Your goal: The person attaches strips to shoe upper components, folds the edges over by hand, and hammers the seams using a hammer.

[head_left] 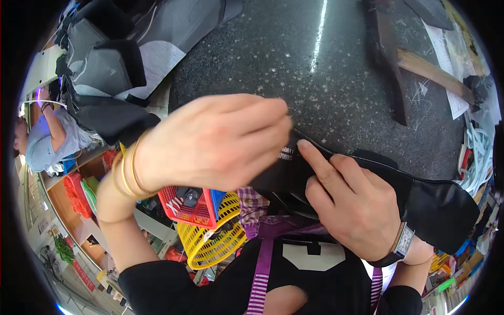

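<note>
A black leather-like sewn piece [391, 181] with a piped seam stretches along the near edge of the dark worktop. Small pale print shows on it between my hands. My right hand [357, 202], with a watch on the wrist, grips the piece; its index finger lies straight beside the print while other fingers curl at the edge. Over the left part of the piece, my left hand [220, 142] is closed, fingertips bunched together and slightly blurred. Whatever those fingers may hold is hidden behind the hand.
The worktop [262, 79] is dark and speckled. Grey and black padded pieces [107, 58] are heaped at the far left. A dark strip [388, 63] and a wooden bar [436, 76] lie at the right. Below the left arm are a red basket [197, 212] and a yellow basket [210, 247]. Another person [50, 134] sits far left.
</note>
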`<action>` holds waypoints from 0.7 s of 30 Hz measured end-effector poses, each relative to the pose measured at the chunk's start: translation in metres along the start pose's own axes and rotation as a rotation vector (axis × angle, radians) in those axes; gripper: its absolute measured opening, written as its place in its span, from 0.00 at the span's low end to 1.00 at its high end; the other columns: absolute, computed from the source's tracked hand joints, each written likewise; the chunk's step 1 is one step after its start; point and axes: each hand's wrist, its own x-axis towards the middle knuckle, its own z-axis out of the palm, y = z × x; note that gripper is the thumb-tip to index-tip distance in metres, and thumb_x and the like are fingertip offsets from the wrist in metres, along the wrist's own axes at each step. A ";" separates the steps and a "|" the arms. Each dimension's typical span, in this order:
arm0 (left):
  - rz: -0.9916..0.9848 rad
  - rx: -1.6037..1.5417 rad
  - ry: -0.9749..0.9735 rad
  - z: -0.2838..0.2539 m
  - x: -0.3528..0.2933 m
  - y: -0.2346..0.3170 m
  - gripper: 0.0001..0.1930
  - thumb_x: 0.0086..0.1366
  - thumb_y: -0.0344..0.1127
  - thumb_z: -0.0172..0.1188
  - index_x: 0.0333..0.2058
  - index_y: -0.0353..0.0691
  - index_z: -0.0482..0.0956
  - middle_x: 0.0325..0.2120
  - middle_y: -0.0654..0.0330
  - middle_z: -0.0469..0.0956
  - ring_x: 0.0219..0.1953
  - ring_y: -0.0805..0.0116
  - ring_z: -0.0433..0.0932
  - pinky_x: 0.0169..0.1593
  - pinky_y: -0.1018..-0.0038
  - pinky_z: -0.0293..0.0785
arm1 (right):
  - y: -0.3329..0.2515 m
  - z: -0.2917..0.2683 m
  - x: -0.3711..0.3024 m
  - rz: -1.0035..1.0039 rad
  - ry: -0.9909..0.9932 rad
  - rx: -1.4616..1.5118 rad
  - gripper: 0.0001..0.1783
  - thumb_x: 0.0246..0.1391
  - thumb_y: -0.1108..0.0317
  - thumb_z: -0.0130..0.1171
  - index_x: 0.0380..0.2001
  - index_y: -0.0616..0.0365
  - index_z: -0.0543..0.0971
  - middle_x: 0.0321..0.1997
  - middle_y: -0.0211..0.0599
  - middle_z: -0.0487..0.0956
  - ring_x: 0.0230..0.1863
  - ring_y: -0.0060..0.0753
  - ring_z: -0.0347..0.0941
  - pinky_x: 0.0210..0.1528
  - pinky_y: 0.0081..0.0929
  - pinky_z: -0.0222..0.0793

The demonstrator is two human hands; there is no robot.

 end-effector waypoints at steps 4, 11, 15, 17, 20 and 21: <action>-0.204 -0.089 0.107 -0.015 -0.010 0.031 0.15 0.44 0.31 0.62 0.33 0.30 0.78 0.41 0.52 0.77 0.44 0.53 0.77 0.45 0.65 0.76 | -0.005 -0.002 -0.001 0.018 -0.045 -0.049 0.08 0.39 0.71 0.56 0.26 0.61 0.74 0.55 0.44 0.75 0.43 0.33 0.73 0.35 0.22 0.74; -0.386 -0.271 -0.066 0.003 0.006 0.057 0.26 0.44 0.37 0.68 0.43 0.29 0.75 0.48 0.46 0.74 0.52 0.50 0.73 0.52 0.63 0.73 | 0.000 -0.024 -0.048 0.185 0.000 -0.104 0.18 0.41 0.70 0.57 0.39 0.65 0.76 0.44 0.43 0.77 0.44 0.41 0.75 0.42 0.29 0.73; -0.373 -0.559 -0.110 -0.008 0.044 0.058 0.30 0.46 0.43 0.71 0.44 0.26 0.74 0.44 0.48 0.76 0.47 0.52 0.74 0.50 0.65 0.73 | 0.011 -0.030 -0.058 0.196 0.019 -0.090 0.13 0.42 0.75 0.59 0.34 0.63 0.75 0.38 0.43 0.75 0.40 0.41 0.74 0.34 0.31 0.74; -0.301 -0.595 -0.122 0.002 0.080 0.061 0.26 0.49 0.41 0.70 0.40 0.27 0.74 0.38 0.49 0.77 0.40 0.52 0.75 0.42 0.65 0.74 | 0.025 -0.029 -0.061 0.209 0.022 0.031 0.09 0.43 0.75 0.59 0.30 0.61 0.72 0.32 0.41 0.74 0.36 0.39 0.73 0.31 0.32 0.72; -0.270 -0.558 -0.219 0.014 0.098 0.062 0.18 0.52 0.37 0.67 0.35 0.28 0.73 0.32 0.49 0.77 0.37 0.51 0.76 0.38 0.63 0.74 | 0.043 -0.037 -0.062 0.351 0.053 0.291 0.07 0.53 0.73 0.58 0.32 0.61 0.71 0.23 0.44 0.74 0.27 0.47 0.74 0.30 0.34 0.70; -0.264 -0.523 -0.204 0.016 0.097 0.061 0.15 0.54 0.35 0.65 0.33 0.30 0.71 0.29 0.50 0.77 0.36 0.50 0.76 0.36 0.62 0.73 | 0.047 -0.044 -0.063 0.407 0.006 0.425 0.08 0.54 0.71 0.59 0.34 0.61 0.70 0.24 0.45 0.75 0.28 0.48 0.76 0.31 0.33 0.70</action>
